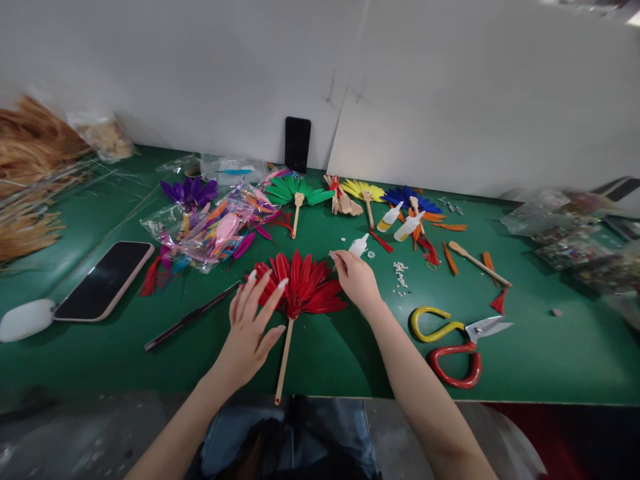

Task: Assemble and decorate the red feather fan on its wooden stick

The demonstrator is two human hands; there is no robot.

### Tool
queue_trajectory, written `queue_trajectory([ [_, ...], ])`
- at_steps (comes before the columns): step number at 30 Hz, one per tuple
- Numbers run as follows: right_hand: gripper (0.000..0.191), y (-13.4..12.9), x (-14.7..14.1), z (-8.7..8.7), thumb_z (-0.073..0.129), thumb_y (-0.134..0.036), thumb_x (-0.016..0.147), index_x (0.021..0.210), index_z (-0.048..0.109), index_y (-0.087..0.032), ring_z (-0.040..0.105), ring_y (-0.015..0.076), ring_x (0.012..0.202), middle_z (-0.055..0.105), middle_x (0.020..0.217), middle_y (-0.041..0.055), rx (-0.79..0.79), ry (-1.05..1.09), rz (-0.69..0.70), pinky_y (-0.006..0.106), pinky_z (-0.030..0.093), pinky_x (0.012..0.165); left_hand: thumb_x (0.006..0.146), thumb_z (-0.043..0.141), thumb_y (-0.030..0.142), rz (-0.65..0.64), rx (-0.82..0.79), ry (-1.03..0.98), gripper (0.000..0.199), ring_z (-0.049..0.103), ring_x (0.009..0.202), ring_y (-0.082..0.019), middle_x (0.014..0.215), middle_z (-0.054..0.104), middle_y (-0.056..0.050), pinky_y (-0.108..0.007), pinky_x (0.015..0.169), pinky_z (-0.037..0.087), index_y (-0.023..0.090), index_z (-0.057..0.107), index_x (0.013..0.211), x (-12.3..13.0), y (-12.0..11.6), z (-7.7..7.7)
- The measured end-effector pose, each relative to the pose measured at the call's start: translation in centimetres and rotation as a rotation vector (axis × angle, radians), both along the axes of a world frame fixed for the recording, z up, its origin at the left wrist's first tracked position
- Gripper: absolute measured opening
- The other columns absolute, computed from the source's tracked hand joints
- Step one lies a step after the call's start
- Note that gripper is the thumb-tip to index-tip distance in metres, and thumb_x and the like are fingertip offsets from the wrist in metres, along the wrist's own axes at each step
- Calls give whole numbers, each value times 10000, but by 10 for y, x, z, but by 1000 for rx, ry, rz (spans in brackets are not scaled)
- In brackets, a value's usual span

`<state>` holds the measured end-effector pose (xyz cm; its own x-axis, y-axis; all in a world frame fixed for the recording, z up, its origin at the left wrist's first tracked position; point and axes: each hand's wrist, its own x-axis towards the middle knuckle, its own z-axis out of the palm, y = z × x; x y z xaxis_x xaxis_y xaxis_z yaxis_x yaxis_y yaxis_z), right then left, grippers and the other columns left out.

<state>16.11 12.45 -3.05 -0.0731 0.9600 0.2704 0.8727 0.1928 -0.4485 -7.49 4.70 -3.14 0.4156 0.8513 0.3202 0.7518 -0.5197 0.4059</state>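
A red feather fan (310, 283) with a thin wooden handle (284, 367) lies in front of me, its handle pointing to the table's near edge. My left hand (250, 330) is open, fingers spread over the fan's left feathers; I cannot tell how firmly they touch. At the fan's right side, my right hand (356, 277) is closed in a pinch, and whatever is between its fingertips is too small to make out. Just behind that hand is a small white glue bottle (359, 245), partly hidden by it. Small white beads (400, 275) lie to the right.
Scissors (467, 337) with yellow and red handles lie at right. Left are tweezers (190, 319), a phone (105, 280) and bagged feathers (225, 227). Green (299, 193), yellow (365, 192) and blue (411, 198) fans sit behind, near two more glue bottles (390, 218). A wall closes the back.
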Motion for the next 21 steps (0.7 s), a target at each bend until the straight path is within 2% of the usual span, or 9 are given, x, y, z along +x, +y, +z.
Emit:
queue_trajectory([
  [4, 278, -6, -1, 10, 332, -287, 925, 975, 584, -179, 633, 203, 759, 671, 887, 88, 109, 3, 5, 262, 438, 596, 943, 317, 276, 248, 93, -212, 501, 122, 1367, -276, 1443, 268, -55, -488, 1091, 164, 307, 181, 1423, -7, -7, 7],
  [7, 277, -10, 1, 13, 313, -287, 930, 932, 570, -184, 627, 187, 712, 671, 811, 75, 168, 66, 18, 261, 437, 599, 908, 427, 245, 350, 102, -261, 527, 219, 1339, -265, 1355, 381, -58, -465, 1082, 224, 314, 245, 1398, -10, -19, 8],
  [9, 270, -11, 3, 13, 304, -278, 930, 903, 560, -194, 620, 175, 667, 668, 758, 62, 185, 129, 30, 261, 440, 604, 904, 436, 233, 338, 60, -239, 548, 204, 1345, -267, 1359, 378, -63, -466, 1074, 242, 313, 226, 1404, -10, -30, 5],
  [12, 258, -12, 5, 11, 314, -290, 926, 887, 555, -206, 610, 164, 622, 660, 705, 47, 200, 221, 21, 261, 451, 607, 916, 402, 223, 275, -38, -105, 554, 95, 1371, -292, 1458, 244, -60, -506, 1063, 222, 324, 192, 1418, -7, -43, 0],
  [16, 231, -21, 3, 15, 362, -302, 915, 940, 570, -202, 595, 154, 586, 661, 715, 44, 197, 304, -3, 267, 472, 580, 914, 400, 266, 187, -90, 79, 529, 49, 1373, -323, 1513, 98, -42, -529, 1063, 181, 327, 238, 1413, -1, -45, -2],
  [18, 230, -32, -1, 17, 380, -276, 911, 1012, 574, -204, 624, 165, 702, 675, 841, 68, 199, 330, 34, 280, 504, 635, 913, 401, 282, 171, -85, 115, 529, 47, 1375, -313, 1514, 101, -40, -520, 1069, 171, 321, 237, 1415, 0, -40, 0],
  [20, 267, -46, -6, 17, 395, -236, 906, 1117, 557, -218, 601, 193, 968, 647, 1040, 90, 205, 315, 123, 334, 501, 817, 916, 398, 286, 170, -81, 128, 531, 53, 1377, -301, 1513, 114, -43, -509, 1069, 179, 317, 226, 1417, 1, -36, 1],
  [21, 305, -53, -8, 16, 402, -218, 902, 1178, 532, -234, 548, 205, 1086, 608, 1138, 90, 201, 294, 166, 376, 461, 914, 917, 396, 287, 167, -80, 132, 532, 59, 1377, -297, 1512, 119, -45, -505, 1066, 189, 316, 222, 1418, 1, -34, 2],
])
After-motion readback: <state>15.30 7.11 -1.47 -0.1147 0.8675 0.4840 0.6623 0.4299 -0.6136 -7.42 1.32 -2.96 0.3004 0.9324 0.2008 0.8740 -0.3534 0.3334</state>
